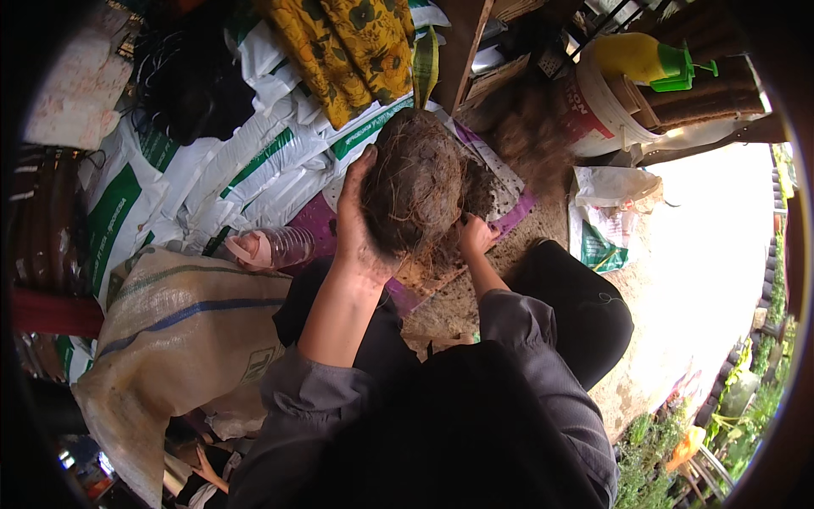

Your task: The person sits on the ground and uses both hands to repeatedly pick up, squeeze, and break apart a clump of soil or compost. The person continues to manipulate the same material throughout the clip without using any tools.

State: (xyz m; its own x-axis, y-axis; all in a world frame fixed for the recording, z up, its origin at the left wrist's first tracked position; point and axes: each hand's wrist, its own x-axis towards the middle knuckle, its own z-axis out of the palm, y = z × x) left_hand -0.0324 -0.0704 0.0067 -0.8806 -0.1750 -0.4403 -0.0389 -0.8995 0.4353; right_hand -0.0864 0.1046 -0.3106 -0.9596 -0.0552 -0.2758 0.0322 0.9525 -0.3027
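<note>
My left hand [359, 223] grips a large round ball [416, 178] wrapped in brown fibre, with loose strands hanging from its underside. A yellow-green leaf [425, 67] shows at the ball's top; whether it is attached is unclear. My right hand [477, 237] is low on the ball's right side, its fingers bent and their tips partly hidden. Whether it holds anything cannot be made out. Beneath both hands lies a purple-edged sheet [518, 213], with dark soil [480, 188] and some loose fibre on it.
A clear plastic bottle [289, 247] lies left, beside a woven sack [210, 299]. White-and-green bags [254, 159] are piled beyond. Brown fibre [528, 127] lies near a bucket [588, 108] and yellow spray bottle [626, 56]. Another person's hand [208, 469] shows at lower left.
</note>
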